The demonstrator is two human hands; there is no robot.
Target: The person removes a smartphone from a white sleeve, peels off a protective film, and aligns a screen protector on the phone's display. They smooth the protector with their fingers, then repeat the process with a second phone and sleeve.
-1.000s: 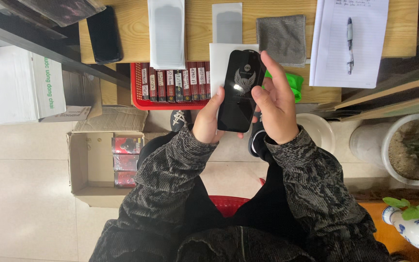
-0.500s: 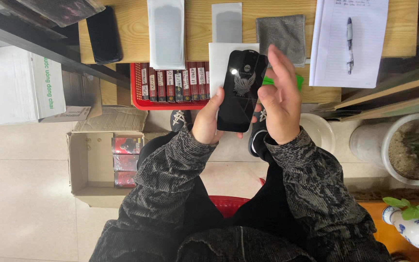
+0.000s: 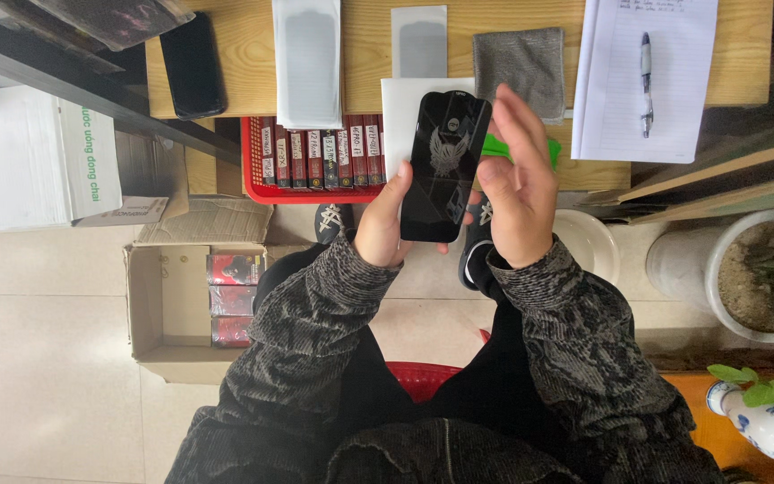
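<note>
1. The left hand grips a black phone by its lower left edge, fingers wrapped behind it and thumb along the side, so this hand is clamped on the phone.
2. The right hand is held open and flat just to the right of the phone, palm turned toward it. The fingers are straight and close around nothing; whether its thumb touches the phone's edge I cannot tell.
3. The phone is raised in front of the person, above the knees and over the near edge of the wooden tabletop. It does not rest on anything.
4. Its long axis runs nearly upright in the view, leaning slightly right at the top. The top end points away from the person, toward the tabletop; the glossy face with a pale winged figure is turned up toward the camera.
5. As I judge it, the step in hand is checking or smoothing the phone's face. The next move calls for a steady left-hand grip while the flat right hand meets the surface squarely.
6. Behind the phone lie a grey cloth, a green scraper and a red basket of small boxes.
</note>
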